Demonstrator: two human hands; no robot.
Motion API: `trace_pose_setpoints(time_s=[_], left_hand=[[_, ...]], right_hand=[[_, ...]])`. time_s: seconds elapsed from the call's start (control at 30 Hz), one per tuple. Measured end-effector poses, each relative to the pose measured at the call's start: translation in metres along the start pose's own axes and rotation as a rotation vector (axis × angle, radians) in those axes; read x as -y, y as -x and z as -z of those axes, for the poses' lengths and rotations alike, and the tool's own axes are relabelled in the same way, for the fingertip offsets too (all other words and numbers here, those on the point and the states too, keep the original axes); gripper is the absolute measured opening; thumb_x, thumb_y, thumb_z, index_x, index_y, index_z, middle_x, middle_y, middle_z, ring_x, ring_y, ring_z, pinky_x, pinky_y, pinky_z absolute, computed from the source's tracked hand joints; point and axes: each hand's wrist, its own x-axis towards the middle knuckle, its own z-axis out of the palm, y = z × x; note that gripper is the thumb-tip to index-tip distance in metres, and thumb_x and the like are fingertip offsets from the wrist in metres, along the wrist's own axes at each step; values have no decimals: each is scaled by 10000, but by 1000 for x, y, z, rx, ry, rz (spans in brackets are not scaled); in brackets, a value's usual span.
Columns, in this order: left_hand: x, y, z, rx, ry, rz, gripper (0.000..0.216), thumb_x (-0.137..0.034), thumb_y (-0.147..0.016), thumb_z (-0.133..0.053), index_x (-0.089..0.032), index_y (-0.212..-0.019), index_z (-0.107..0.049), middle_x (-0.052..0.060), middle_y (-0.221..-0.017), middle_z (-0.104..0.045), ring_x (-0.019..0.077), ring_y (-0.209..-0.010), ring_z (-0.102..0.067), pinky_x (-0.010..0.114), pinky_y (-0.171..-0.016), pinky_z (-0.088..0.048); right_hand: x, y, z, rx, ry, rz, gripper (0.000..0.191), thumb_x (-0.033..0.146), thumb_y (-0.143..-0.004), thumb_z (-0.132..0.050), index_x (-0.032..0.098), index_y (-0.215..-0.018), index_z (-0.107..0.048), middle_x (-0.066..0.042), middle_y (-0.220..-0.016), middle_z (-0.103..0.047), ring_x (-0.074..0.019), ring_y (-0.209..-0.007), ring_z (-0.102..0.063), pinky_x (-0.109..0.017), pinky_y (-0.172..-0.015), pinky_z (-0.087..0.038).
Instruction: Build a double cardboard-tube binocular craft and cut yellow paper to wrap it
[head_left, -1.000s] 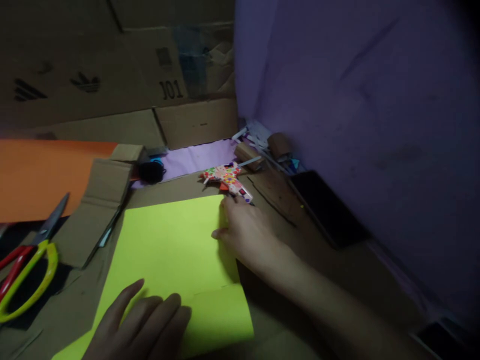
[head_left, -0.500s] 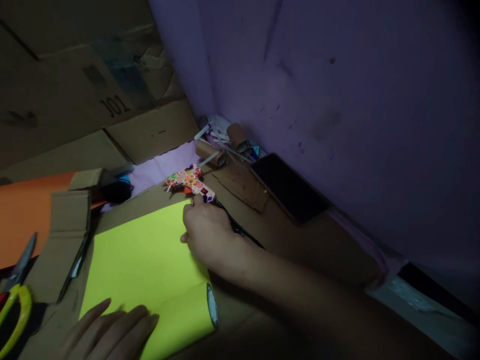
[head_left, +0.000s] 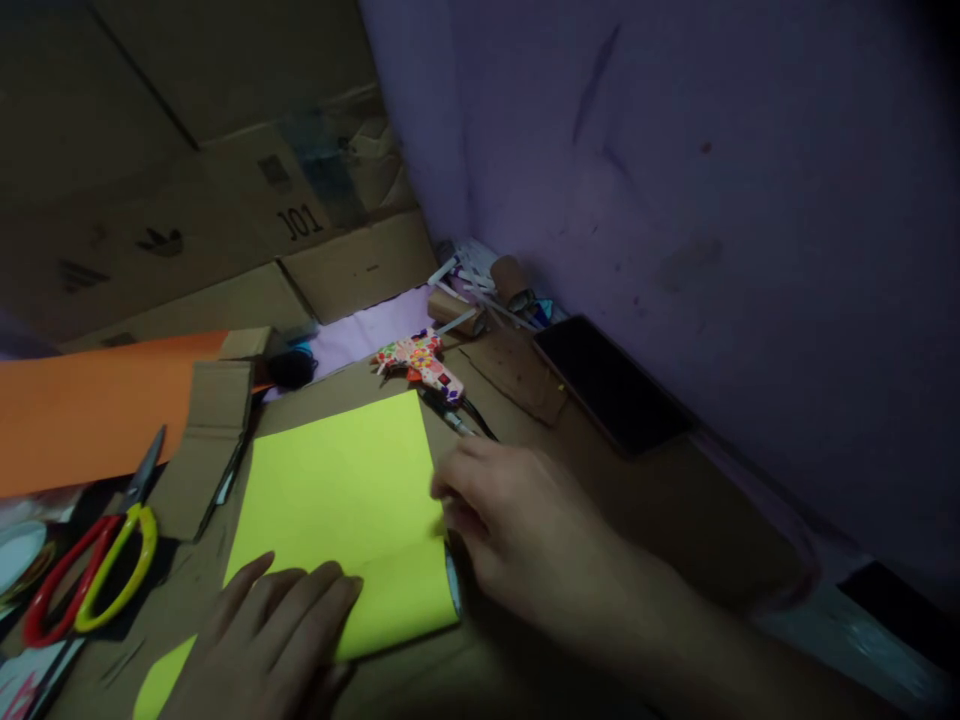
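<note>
A bright yellow sheet of paper [head_left: 337, 470] lies on the cardboard, its near part curled over a tube [head_left: 453, 585] whose end shows at the right. My left hand [head_left: 289, 620] rests on the rolled part, fingers stretched out and its thumb hidden. At the sheet's right edge is my right hand [head_left: 517, 520], its fingers curled together; what they hold, if anything, is hidden. Beyond that hand, a flower-patterned glue gun [head_left: 424, 362] lies on its side with a glue stick in its back. A slim black-and-white object [head_left: 452, 418] lies between the glue gun and my right hand.
Scissors [head_left: 112, 560] with red and yellow handles lie at left, beside folded cardboard [head_left: 214, 420] and an orange sheet [head_left: 90, 410]. A dark phone [head_left: 611, 383] lies along the purple wall [head_left: 712, 220]. Cardboard tubes [head_left: 457, 312] and white glue sticks [head_left: 476, 265] fill the back corner.
My right hand has come from the sheet's far right corner nearer to the rolled part. My left hand stays on the roll. The view has shifted left, showing more of the scissors.
</note>
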Motion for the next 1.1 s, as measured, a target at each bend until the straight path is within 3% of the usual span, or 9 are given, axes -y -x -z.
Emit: trace_pose_setpoints(time_s=[0.13, 0.3, 0.4, 0.6, 0.77, 0.87, 0.93, 1.03, 1.1], left_hand=[[-1, -5, 7, -6, -5, -59, 346, -220, -756, -551, -222, -1102, -544, 10, -968, -714, 214, -776, -613, 404, -874, -355], [5, -2, 4, 11, -11, -40, 336, -241, -755, -584, -259, -1090, -562, -18, -960, -724, 194, -780, -620, 380, -868, -364], [5, 0, -1, 5, -9, -45, 319, -207, -756, -566, -274, -1067, -573, -37, -922, -720, 176, -785, -624, 358, -895, -355], [-4, 4, -9, -35, 81, 127, 364, -102, -763, -440, -301, -1045, -556, -25, -876, -690, 173, -819, -626, 395, -991, -307], [-6, 4, -5, 25, 104, 146, 329, -127, -777, -483, -330, -1016, -582, -50, -847, -688, 159, -812, -625, 370, -1018, -297], [8, -4, 7, 16, 205, 147, 174, -299, -825, -529, -352, -977, -596, -75, -836, -685, 152, -792, -625, 358, -1025, -297], [27, -16, 14, 5, 315, 129, 212, -383, -863, -479, -334, -1045, -575, -41, -939, -684, 179, -876, -621, 365, -987, -352], [64, -45, 10, 67, 328, 245, 270, -345, -902, -441, -240, -1133, -534, 51, -1112, -641, 212, -989, -595, 318, -825, -460], [85, -66, 0, 132, 272, 310, 362, -368, -884, -460, -158, -1173, -519, 123, -1160, -601, 258, -1016, -569, 366, -826, -457]], right_hand=[[-12, 28, -23, -4, -212, -103, 181, 10, -731, -596, 190, -731, -601, 13, -757, -615, -133, -704, -575, -229, -614, -401], [-16, 34, -47, -41, -301, -162, 264, -44, -695, -539, 202, -777, -594, 17, -752, -599, -138, -692, -565, -235, -613, -405], [-18, 33, -52, -82, -303, -123, 243, -31, -707, -515, 199, -749, -584, 10, -737, -592, -138, -683, -572, -232, -603, -411], [-24, 38, -62, -197, -216, 133, 239, 59, -795, -440, 213, -829, -619, -15, -731, -596, -128, -629, -592, -202, -546, -446], [-25, 39, -68, -182, -40, 106, 246, 111, -814, -469, 273, -817, -653, 6, -718, -654, -130, -596, -612, -186, -487, -456], [-26, 39, -69, -243, 15, 188, 278, 74, -797, -466, 256, -827, -674, -26, -812, -705, -144, -656, -653, -203, -567, -502], [-26, 39, -69, -263, 48, 219, 294, 66, -794, -465, 255, -838, -686, -32, -818, -717, -142, -649, -662, -199, -578, -515], [-25, 39, -67, -244, 63, 232, 286, 82, -804, -479, 259, -852, -697, -36, -812, -729, -147, -638, -673, -203, -579, -533], [-25, 40, -65, -251, 66, 255, 269, 97, -818, -489, 252, -888, -697, -42, -831, -738, -156, -645, -682, -217, -590, -544]])
